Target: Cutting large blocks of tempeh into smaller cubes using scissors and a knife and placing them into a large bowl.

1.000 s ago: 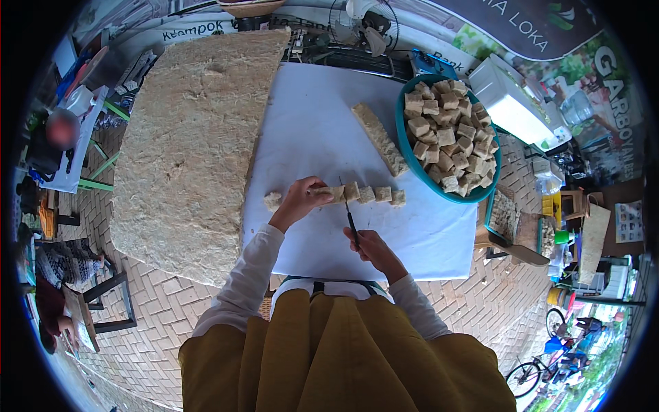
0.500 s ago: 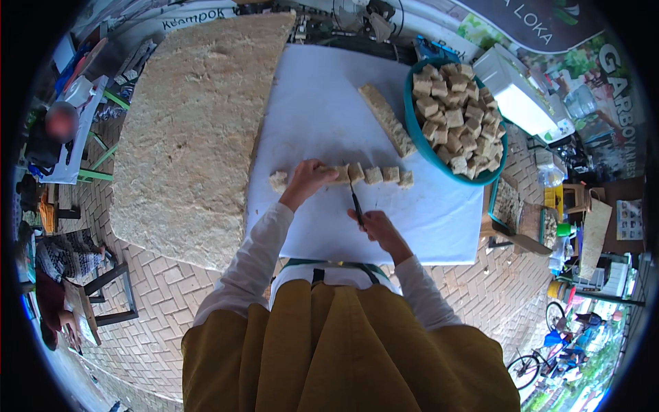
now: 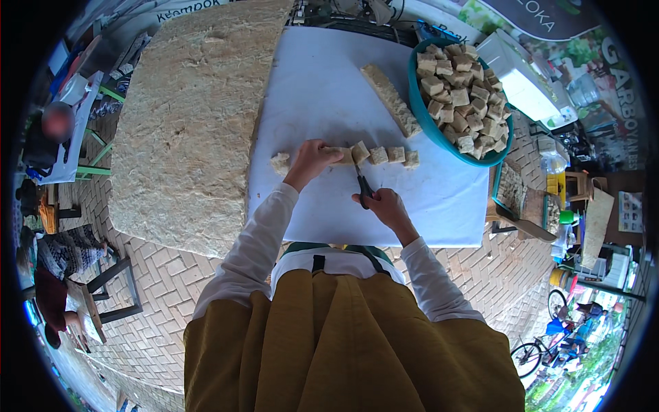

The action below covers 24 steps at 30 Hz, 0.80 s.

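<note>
My left hand (image 3: 312,161) pinches the remaining length of a tan fibrous strip (image 3: 341,156) lying crosswise on the white-covered table (image 3: 302,82). My right hand (image 3: 381,206) grips black-handled scissors (image 3: 364,183), whose blade meets that strip just beside my left fingers. A row of cut cubes (image 3: 378,155) continues to the right, and a loose rough piece (image 3: 280,163) lies left of my left hand. A longer strip (image 3: 388,99) rests diagonally farther back. A teal basin (image 3: 415,89) heaped with cubes stands at the back right.
A large fibrous slab (image 3: 178,130) covers the left side, reaching past the table's front edge. A white box (image 3: 508,79) and a wooden stool (image 3: 580,185) stand to the right. Other people (image 3: 55,127) are at the far left; paving lies below.
The whole scene sits higher in the picture as my view has shifted. My hands, the scissors and the pieces keep nearly the same places on the table.
</note>
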{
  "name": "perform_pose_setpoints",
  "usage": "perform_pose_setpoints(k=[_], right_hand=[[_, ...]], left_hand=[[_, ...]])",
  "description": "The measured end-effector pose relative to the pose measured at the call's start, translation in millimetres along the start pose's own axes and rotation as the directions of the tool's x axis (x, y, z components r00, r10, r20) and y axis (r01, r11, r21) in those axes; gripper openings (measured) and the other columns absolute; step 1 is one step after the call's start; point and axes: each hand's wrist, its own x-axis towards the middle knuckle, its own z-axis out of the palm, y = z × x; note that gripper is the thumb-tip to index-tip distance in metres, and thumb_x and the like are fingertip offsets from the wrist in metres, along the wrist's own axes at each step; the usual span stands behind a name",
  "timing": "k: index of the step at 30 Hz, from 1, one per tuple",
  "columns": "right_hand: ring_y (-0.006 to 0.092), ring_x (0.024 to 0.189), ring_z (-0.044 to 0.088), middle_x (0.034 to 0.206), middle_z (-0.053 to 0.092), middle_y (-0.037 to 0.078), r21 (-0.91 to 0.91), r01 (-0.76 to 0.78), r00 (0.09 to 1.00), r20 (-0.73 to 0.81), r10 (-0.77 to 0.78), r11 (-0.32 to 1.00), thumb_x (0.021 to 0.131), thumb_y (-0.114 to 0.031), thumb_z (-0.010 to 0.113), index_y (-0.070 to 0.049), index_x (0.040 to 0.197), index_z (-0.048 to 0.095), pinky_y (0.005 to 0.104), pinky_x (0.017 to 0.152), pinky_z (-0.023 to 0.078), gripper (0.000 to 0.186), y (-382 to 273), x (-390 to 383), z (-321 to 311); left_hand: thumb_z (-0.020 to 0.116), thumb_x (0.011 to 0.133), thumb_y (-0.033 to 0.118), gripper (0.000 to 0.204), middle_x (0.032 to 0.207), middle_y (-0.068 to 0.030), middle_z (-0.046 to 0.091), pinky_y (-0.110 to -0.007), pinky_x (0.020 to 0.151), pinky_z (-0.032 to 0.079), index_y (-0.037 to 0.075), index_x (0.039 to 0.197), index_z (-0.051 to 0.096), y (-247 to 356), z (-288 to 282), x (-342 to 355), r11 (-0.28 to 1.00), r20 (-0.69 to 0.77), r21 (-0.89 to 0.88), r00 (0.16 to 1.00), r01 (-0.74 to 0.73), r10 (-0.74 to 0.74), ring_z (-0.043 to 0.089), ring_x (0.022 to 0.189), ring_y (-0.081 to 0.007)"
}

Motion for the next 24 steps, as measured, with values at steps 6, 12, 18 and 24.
perform_pose_setpoints(k=[6,12,18,24], right_hand=[[0.0323,0.061,0.060,0.061,0.060,0.016,-0.036,0.000,1.000,-0.030,-0.002,0.999,0.066,-0.058,0.071,0.001,0.062,0.057,0.0399,0.060,0.046,0.061,-0.7,-2.9,-1.5],[0.0330,0.060,0.061,0.060,0.060,0.017,-0.061,0.031,0.999,-0.037,-0.033,0.998,0.067,-0.058,0.071,0.002,0.061,0.056,0.0402,0.059,0.046,0.063,-1.6,-0.6,-6.2],[0.0209,0.053,0.056,0.054,0.054,0.010,0.047,-0.074,0.990,0.124,0.068,0.996,0.070,-0.061,0.067,0.001,0.057,0.055,0.0351,0.052,0.045,0.065,11.6,4.9,-12.6],[0.0082,0.049,0.041,0.057,0.043,-0.001,0.361,-0.271,0.904,0.413,0.108,0.892,0.075,-0.061,0.063,-0.008,0.065,0.050,0.0214,0.043,0.033,0.056,18.1,-18.9,-13.9]], left_hand=[[0.072,0.066,0.034,0.041,0.072,-0.0153,0.065,-0.035,0.063,0.049,-0.004,0.082,0.066,6.6,-0.8,-4.0,0.993,-0.041,0.108,0.998,-0.052,0.057,0.064,0.068,-0.0238],[0.072,0.065,0.035,0.043,0.077,-0.0166,0.066,-0.036,0.067,0.050,-0.004,0.084,0.066,12.4,-3.7,-1.6,0.982,-0.063,0.180,0.996,-0.055,0.067,0.065,0.073,-0.0274],[0.071,0.069,0.037,0.045,0.078,-0.0151,0.065,-0.033,0.068,0.049,-0.003,0.086,0.065,19.2,-14.6,-3.8,0.977,-0.077,0.204,0.994,-0.061,0.078,0.063,0.076,-0.0239],[0.065,0.080,0.031,0.039,0.089,-0.0087,0.062,-0.027,0.071,0.050,-0.002,0.100,0.062,4.4,-33.5,-12.4,0.937,0.045,-0.315,0.988,0.154,-0.147,0.059,0.081,-0.0148]])
